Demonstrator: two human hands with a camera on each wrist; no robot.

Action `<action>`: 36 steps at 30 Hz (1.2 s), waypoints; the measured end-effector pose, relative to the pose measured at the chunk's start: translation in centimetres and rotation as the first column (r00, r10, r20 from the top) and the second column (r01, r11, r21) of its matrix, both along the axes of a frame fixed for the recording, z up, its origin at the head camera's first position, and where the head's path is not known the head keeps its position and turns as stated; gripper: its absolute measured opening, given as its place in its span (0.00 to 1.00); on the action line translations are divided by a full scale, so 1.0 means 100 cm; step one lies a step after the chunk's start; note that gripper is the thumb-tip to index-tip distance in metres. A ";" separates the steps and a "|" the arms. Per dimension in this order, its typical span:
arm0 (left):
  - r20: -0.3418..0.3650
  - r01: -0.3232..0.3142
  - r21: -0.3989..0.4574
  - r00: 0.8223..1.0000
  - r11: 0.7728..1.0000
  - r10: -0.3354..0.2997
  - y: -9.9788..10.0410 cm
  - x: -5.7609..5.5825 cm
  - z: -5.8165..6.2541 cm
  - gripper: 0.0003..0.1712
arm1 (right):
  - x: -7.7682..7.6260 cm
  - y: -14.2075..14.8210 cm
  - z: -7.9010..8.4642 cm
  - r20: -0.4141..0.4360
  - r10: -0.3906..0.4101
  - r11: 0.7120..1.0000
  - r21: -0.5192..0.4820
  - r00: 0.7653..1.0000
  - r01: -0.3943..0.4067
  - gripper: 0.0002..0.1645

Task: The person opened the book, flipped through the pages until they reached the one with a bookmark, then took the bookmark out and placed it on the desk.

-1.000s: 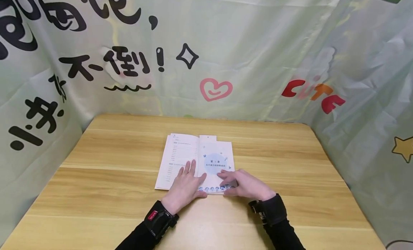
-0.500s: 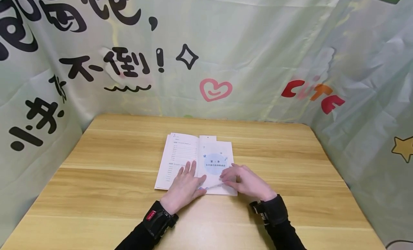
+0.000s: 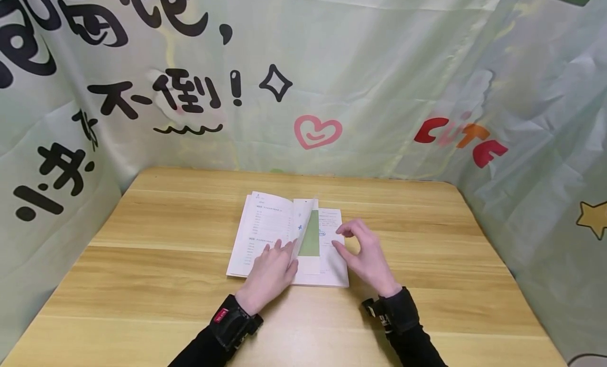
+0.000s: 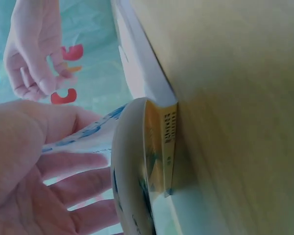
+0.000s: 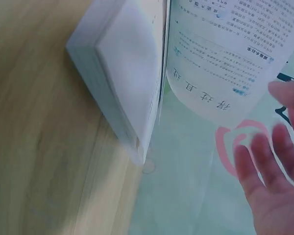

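An open book (image 3: 334,261) lies on the table with small printed text. One page (image 3: 300,230) stands raised near its middle. My left hand (image 3: 267,275) lies over the left page (image 3: 270,214); in the left wrist view, the raised page (image 4: 90,134) runs between thumb and fingers. A narrow sheet with a green rectangle (image 3: 310,238) shows to the right of the raised page. Just off the book's right edge, my right hand (image 3: 367,256) holds nothing, thumb and index finger apart. The right wrist view shows its fingers away from the page's printed side (image 5: 215,63).
The wooden table (image 3: 156,240) extends around the book on all sides. Behind and beside it hangs a pale printed cloth (image 3: 379,67) with black characters, a pink heart (image 3: 317,131) and coloured letters. Black straps (image 3: 400,310) circle both wrists.
The right hand has lifted the illustrated page and swung it leftward, then let go and drawn back up and right. The green rectangle has come into view; the left hand has shifted slightly left.
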State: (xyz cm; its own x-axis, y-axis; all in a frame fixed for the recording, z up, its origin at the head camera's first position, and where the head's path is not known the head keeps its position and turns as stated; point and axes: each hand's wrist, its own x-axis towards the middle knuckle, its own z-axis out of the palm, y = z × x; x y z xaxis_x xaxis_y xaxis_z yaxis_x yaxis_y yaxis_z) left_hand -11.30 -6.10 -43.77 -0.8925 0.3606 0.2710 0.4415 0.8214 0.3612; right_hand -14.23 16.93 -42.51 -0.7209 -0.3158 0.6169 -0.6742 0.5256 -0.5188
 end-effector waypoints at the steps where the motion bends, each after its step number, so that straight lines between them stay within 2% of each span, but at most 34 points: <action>1: 0.007 -0.008 0.034 1.000 0.999 0.008 -0.001 0.000 0.001 0.27 | 0.000 -0.001 -0.001 0.008 0.014 1.000 0.018 1.000 -0.014 0.15; 5: -0.004 -0.022 0.155 1.000 0.988 0.023 -0.006 -0.003 0.007 0.32 | 0.004 -0.006 -0.005 0.084 0.062 0.993 0.099 0.995 -0.070 0.12; 8: -0.031 -0.037 0.210 0.999 0.977 0.045 -0.012 -0.005 0.012 0.36 | 0.006 -0.011 -0.007 0.156 0.093 0.984 0.135 0.983 -0.114 0.10; 11: -0.085 -0.054 0.223 0.994 0.973 0.074 -0.018 -0.008 0.017 0.40 | 0.009 -0.015 -0.008 0.207 0.117 0.978 0.147 0.971 -0.149 0.09; 16: -0.154 -0.115 0.158 0.978 0.981 0.140 -0.029 -0.011 0.023 0.39 | 0.014 -0.029 -0.009 0.215 0.142 0.963 0.198 0.966 -0.185 0.13; 19: -0.131 -0.162 0.120 0.975 0.980 0.177 -0.034 -0.011 0.027 0.33 | 0.019 -0.042 -0.011 0.242 0.172 0.936 0.261 0.955 -0.235 0.22; 23: -0.082 -0.190 0.073 0.977 0.979 0.195 -0.038 -0.010 0.030 0.29 | 0.028 -0.057 -0.013 0.328 0.207 0.897 0.313 0.922 -0.313 0.36; 25: -0.085 -0.193 0.037 0.977 0.981 0.195 -0.040 -0.009 0.030 0.28 | 0.032 -0.064 -0.014 0.355 0.212 0.883 0.329 0.910 -0.334 0.41; 28: -0.090 -0.216 -0.005 0.972 0.976 0.215 -0.044 -0.009 0.030 0.27 | 0.036 -0.071 -0.016 0.369 0.209 0.868 0.355 0.905 -0.346 0.47; 31: -0.069 -0.228 -0.003 0.971 0.974 0.227 -0.049 -0.011 0.029 0.25 | 0.039 -0.074 -0.017 0.380 0.200 0.850 0.391 0.903 -0.352 0.49; 36: 0.005 -0.234 0.022 0.972 0.972 0.234 -0.059 -0.013 0.027 0.23 | 0.040 -0.073 -0.016 0.406 0.188 0.813 0.447 0.894 -0.374 0.48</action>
State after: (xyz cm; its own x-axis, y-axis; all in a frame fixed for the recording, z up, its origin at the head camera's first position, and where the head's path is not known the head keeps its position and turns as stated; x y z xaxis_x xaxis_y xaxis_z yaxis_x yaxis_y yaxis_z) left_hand -12.61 -11.97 -41.06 -0.9520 0.1361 0.2743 0.2375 0.8936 0.3809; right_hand -10.27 9.68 -44.11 -0.6785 -0.7323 0.0581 -0.6717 0.5865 -0.4525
